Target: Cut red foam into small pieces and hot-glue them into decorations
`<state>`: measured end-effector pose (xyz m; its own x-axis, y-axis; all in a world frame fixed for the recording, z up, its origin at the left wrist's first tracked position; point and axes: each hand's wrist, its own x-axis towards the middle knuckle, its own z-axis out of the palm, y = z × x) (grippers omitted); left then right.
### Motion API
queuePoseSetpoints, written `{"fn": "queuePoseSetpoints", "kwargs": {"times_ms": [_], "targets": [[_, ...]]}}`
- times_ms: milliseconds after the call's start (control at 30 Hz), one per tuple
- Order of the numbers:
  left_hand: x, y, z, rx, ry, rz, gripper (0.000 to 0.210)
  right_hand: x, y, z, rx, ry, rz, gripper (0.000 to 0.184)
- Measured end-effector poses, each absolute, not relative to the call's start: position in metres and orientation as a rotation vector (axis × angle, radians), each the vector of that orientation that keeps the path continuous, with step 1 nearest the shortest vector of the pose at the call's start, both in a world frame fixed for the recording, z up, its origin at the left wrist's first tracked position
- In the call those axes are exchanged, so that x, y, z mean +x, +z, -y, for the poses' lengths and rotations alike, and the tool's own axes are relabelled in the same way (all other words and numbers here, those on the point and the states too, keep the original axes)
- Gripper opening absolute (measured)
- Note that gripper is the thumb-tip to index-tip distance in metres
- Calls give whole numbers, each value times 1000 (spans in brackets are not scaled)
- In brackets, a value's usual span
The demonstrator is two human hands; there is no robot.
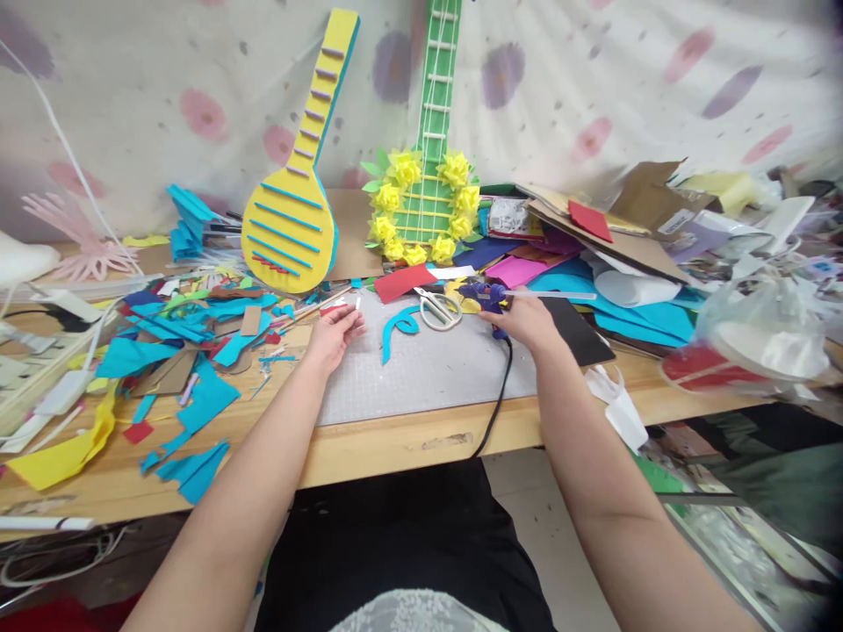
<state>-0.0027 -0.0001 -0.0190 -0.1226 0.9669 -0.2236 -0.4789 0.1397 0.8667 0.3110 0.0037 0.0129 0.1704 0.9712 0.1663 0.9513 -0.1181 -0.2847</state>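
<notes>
My left hand (335,337) is above the left part of the grey cutting mat (421,377), its fingers pinched on a small white paper piece (358,304). At the mat's right side my right hand (530,318) is closed around a dark blue glue gun (482,294). A translucent glue stick (563,296) sticks out of the gun's rear, and its black cord (504,386) runs down over the table edge. Between the hands lie white-handled scissors (440,310) and a curled blue paper strip (399,326). A red paper piece (403,283) is just behind them.
A yellow paper guitar (290,230) and a green one (431,189) with yellow flowers lean at the back. Blue scraps (204,404) cover the left. Stacked coloured sheets (632,303) and a plastic-covered red and white bucket (717,351) stand right. The wooden table's front edge (408,443) is near.
</notes>
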Motion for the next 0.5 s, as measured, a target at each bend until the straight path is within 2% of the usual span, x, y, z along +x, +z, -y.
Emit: {"fn": "queuePoseSetpoints", "kwargs": {"times_ms": [133, 367, 500], "targets": [[0, -19, -1, 602, 1412, -1059, 11, 300, 34, 8, -2285, 321, 2005, 31], [-25, -5, -9, 508, 1642, -988, 12, 204, 24, -12, -1601, 639, 2242, 21], [-44, -2, -13, 483, 1710, -1020, 15, 140, 9, -45, -1569, 749, 2105, 27]]}}
